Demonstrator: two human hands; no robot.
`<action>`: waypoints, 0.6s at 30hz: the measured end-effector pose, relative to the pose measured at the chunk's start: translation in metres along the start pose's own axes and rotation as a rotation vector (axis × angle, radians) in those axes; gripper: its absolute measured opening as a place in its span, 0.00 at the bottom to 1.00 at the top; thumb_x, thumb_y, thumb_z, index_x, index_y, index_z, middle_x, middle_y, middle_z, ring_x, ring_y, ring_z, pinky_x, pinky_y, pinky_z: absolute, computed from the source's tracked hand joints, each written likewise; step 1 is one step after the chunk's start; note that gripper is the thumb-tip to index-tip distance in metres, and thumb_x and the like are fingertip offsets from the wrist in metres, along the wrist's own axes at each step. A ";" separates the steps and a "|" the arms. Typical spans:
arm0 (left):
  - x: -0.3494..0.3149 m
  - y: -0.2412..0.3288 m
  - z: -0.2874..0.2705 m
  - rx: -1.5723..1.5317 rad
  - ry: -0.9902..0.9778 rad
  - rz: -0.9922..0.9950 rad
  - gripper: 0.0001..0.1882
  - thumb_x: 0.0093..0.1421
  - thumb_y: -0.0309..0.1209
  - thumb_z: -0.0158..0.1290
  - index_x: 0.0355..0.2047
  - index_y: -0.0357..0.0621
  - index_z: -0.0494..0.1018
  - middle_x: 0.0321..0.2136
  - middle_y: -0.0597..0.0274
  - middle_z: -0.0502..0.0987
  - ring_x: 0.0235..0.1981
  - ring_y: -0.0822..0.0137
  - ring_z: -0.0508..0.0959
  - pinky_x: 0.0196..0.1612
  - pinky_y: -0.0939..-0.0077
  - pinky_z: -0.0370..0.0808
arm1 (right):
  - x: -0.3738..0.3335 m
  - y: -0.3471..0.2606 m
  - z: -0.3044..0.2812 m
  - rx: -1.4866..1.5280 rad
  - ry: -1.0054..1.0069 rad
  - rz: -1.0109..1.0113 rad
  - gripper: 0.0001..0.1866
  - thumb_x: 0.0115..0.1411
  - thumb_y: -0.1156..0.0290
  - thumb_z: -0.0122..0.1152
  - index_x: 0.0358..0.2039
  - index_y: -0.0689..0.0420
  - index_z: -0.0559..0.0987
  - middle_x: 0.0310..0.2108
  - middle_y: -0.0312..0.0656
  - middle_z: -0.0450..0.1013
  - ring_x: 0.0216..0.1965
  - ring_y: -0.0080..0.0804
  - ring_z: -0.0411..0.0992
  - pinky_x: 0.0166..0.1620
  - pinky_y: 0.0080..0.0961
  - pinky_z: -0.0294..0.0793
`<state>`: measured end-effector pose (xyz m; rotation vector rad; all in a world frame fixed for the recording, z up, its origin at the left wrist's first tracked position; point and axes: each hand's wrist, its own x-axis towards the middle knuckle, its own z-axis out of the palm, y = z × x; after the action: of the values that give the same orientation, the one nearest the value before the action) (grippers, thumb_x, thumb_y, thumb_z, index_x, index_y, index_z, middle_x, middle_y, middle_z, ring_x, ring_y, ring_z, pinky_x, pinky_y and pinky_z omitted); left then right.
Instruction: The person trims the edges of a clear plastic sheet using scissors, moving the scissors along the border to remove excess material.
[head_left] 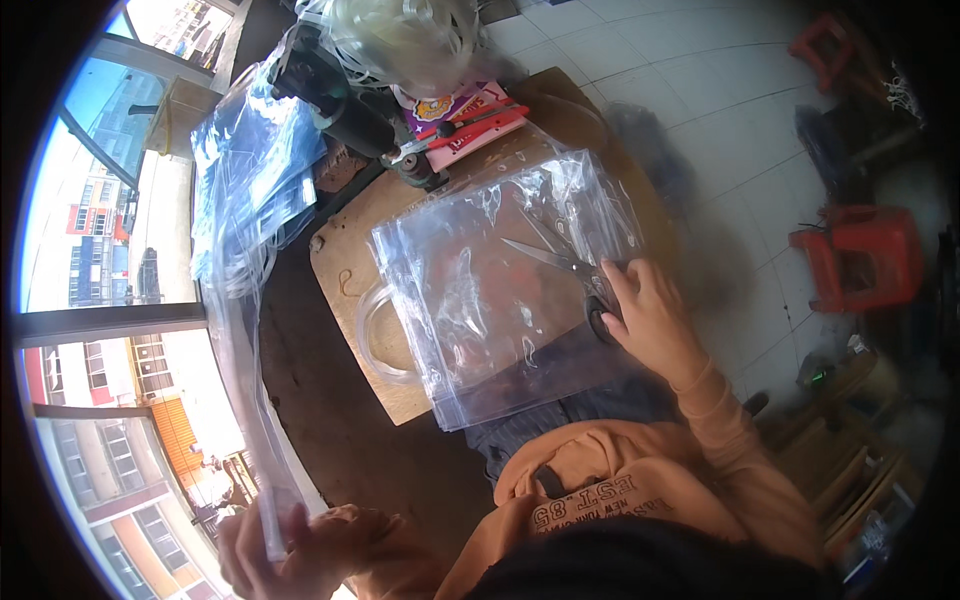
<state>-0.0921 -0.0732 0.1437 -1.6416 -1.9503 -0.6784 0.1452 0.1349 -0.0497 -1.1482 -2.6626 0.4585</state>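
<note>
At the lower left, my left hand (262, 548) is closed around the end of a long clear plastic strip (258, 400). The strip runs up along the window side toward a heap of clear bags. My right hand (655, 322) grips a pair of scissors (550, 257) by the dark handles, blades parted and pointing left. Beneath them lies a stack of clear plastic bags (460, 310), reaching from the wooden board to my lap. A clear looped handle (372, 335) sticks out at the stack's left edge.
Behind the bags stands a dark machine (350, 115) beside a pink box (475, 148) with a red-handled tool (470, 125). More clear bags (250, 160) hang by the window. A bundle of pale strips (400, 40) sits at the back; a red stool (865, 258) stands right.
</note>
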 end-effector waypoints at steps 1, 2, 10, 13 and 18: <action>-0.007 0.009 0.029 -0.145 -0.184 0.009 0.15 0.41 0.33 0.61 0.31 0.44 0.76 0.17 0.69 0.69 0.12 0.70 0.69 0.15 0.74 0.64 | -0.001 0.001 0.000 -0.042 -0.009 0.029 0.31 0.49 0.65 0.65 0.52 0.61 0.68 0.39 0.46 0.62 0.41 0.40 0.64 0.45 0.33 0.66; -0.009 0.026 0.063 -0.298 -0.420 0.005 0.16 0.41 0.33 0.61 0.32 0.44 0.76 0.17 0.71 0.69 0.11 0.71 0.69 0.14 0.74 0.64 | -0.002 0.007 0.002 -0.066 -0.014 0.048 0.31 0.49 0.66 0.64 0.53 0.61 0.68 0.38 0.46 0.63 0.40 0.40 0.65 0.44 0.33 0.67; -0.068 0.092 0.191 -0.582 -0.460 -0.052 0.27 0.44 0.25 0.57 0.49 0.44 0.71 0.18 0.65 0.61 0.15 0.71 0.66 0.19 0.78 0.65 | 0.005 0.034 -0.007 0.665 -0.093 0.052 0.24 0.56 0.80 0.54 0.55 0.62 0.65 0.38 0.48 0.71 0.38 0.39 0.73 0.44 0.25 0.70; -0.076 0.099 0.198 -0.519 -0.313 0.078 0.26 0.45 0.23 0.54 0.49 0.43 0.72 0.17 0.69 0.57 0.15 0.76 0.63 0.18 0.82 0.62 | -0.009 0.034 -0.024 1.298 -0.183 0.425 0.30 0.56 0.76 0.58 0.58 0.62 0.59 0.37 0.35 0.66 0.37 0.18 0.66 0.43 0.15 0.67; -0.078 0.099 0.205 -0.441 -0.237 0.120 0.27 0.40 0.21 0.53 0.45 0.47 0.77 0.16 0.72 0.54 0.12 0.78 0.59 0.16 0.83 0.56 | -0.049 0.020 -0.031 1.804 -0.490 0.574 0.36 0.43 0.58 0.69 0.47 0.56 0.60 0.32 0.35 0.59 0.35 0.18 0.60 0.42 0.15 0.62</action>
<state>0.0055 0.0184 -0.0560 -2.1712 -1.9348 -0.9550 0.2015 0.1180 -0.0316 -0.9475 -0.9065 2.5655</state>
